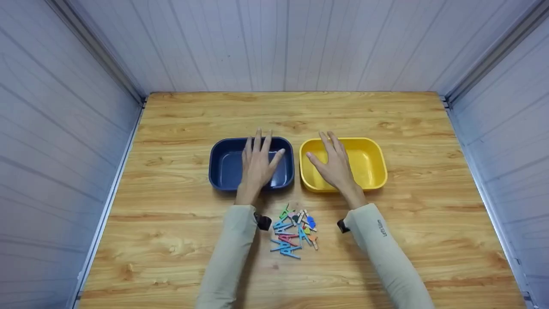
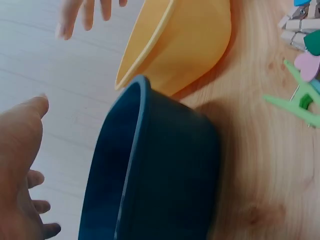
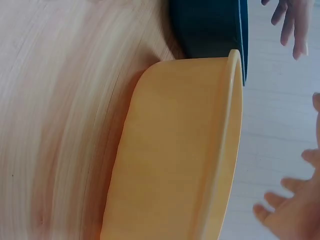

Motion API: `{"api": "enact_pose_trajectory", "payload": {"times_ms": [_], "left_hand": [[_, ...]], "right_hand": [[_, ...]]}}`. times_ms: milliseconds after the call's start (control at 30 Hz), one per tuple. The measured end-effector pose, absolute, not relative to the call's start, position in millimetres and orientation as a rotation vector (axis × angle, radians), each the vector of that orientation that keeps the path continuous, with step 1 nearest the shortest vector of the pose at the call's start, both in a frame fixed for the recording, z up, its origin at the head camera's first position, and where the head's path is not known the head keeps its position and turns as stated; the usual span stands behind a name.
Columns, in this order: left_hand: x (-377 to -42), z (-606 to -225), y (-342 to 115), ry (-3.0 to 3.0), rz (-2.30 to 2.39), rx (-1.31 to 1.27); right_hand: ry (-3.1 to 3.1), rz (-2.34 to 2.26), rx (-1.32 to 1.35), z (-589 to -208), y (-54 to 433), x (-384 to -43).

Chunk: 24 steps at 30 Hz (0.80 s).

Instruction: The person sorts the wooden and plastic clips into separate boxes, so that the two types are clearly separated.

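Note:
My left hand (image 1: 257, 168) is held over the dark blue basin (image 1: 227, 169), fingers spread and holding nothing. Over the left part of the yellow basin (image 1: 364, 165) is my right hand (image 1: 336, 168), its thumb apart from straight fingers and nothing in its grasp. Both wrist views show the hands above the rims, with air between. Between my forearms a pile of clothespins lies on the table: several blue plastic ones (image 1: 285, 245), a red one (image 1: 287, 238), a green one (image 2: 300, 102), and small wooden ones with coloured shapes, such as a pink heart (image 2: 307, 65).
The two basins stand side by side with a narrow gap on the wood-grain table (image 1: 171, 223). White panel walls (image 1: 266, 47) close off the back, left and right. A small black device (image 1: 262, 222) is worn at the left wrist, another (image 1: 343, 225) at the right.

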<state>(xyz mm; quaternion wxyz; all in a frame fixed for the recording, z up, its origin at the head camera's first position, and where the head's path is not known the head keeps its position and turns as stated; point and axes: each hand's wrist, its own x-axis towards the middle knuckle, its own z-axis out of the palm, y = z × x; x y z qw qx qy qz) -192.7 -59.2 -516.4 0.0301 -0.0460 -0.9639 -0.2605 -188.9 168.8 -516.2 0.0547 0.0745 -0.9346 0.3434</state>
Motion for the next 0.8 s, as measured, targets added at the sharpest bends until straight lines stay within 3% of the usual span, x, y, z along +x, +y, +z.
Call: {"api": "enact_pose_trajectory", "payload": {"times_ms": [433, 800], "left_hand": [[-190.9, -515.6, -101.2, -2.763, -0.894, -0.025], [-190.2, -519.2, -150.1, -2.572, -1.349, 0.191]], "right_hand": [[-2.602, 1.538, 0.38, -519.4, 175.4, -178.5], [-2.571, 1.682, 0.379, -515.4, 171.2, -162.2]]}}
